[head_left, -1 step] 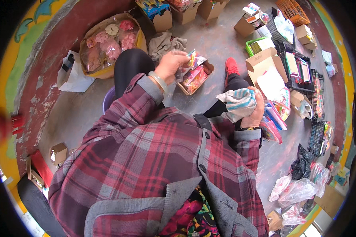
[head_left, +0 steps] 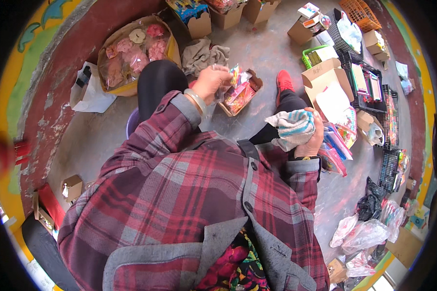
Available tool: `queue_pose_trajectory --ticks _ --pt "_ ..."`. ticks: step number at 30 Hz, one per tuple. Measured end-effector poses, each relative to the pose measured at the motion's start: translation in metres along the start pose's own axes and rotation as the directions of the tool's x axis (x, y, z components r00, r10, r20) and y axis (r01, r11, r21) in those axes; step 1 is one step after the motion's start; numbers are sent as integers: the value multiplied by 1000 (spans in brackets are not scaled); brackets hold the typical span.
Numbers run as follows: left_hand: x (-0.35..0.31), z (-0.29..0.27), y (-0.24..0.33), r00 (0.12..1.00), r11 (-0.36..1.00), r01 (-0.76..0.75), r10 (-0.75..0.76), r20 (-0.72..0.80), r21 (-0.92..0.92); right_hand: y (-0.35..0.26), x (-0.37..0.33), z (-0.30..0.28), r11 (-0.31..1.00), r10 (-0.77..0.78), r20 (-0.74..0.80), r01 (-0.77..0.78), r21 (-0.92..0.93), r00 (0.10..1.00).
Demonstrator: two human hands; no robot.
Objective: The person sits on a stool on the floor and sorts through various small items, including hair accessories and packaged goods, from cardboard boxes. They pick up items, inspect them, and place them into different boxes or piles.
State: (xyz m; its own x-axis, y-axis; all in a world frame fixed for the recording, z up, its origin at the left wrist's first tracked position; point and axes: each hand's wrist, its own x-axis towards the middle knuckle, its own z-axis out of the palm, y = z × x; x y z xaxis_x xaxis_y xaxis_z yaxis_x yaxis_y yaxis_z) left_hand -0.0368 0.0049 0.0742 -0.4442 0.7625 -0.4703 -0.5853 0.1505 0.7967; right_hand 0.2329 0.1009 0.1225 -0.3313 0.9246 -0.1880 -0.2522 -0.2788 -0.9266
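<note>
My left hand [head_left: 212, 83] has its fingers closed on a small clear plastic packet [head_left: 235, 75] with colourful contents. The packet is held over the left edge of an open cardboard box [head_left: 238, 112]. Inside that box lie red and pink plastic-wrapped packets [head_left: 241, 97]. On the other side, my right hand [head_left: 314, 138] grips a bunched white cloth [head_left: 292, 127] with blue stripes, above my right thigh. The cloth hides part of that hand's fingers.
A box of pink flowers [head_left: 136, 53] under clear plastic stands at the left. Beside it lies a crumpled grey cloth [head_left: 204, 54]. Black crates [head_left: 366, 87], an open carton [head_left: 325, 77] and plastic bags [head_left: 369, 235] line the right. My red shoe [head_left: 284, 80] is near the small box.
My left hand has shifted slightly with the packet, and more of the box's far side shows. My right hand and the cloth look nearly the same.
</note>
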Motion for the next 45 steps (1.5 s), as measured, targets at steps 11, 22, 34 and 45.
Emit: queue_pose_trajectory --ticks 11,22,34,45 --pt "95 10 -119 981 951 143 -100 -166 274 14 6 -18 991 -5 149 -15 132 989" --pt "154 -31 -169 963 944 255 -267 29 211 14 13 -16 989 19 217 -51 142 976" --pt "45 42 -44 759 874 427 -207 618 -232 -13 10 16 889 178 28 -173 424 984" --pt "-51 70 -4 772 855 394 -108 626 -339 -13 -18 91 41 -504 785 918 -395 361"
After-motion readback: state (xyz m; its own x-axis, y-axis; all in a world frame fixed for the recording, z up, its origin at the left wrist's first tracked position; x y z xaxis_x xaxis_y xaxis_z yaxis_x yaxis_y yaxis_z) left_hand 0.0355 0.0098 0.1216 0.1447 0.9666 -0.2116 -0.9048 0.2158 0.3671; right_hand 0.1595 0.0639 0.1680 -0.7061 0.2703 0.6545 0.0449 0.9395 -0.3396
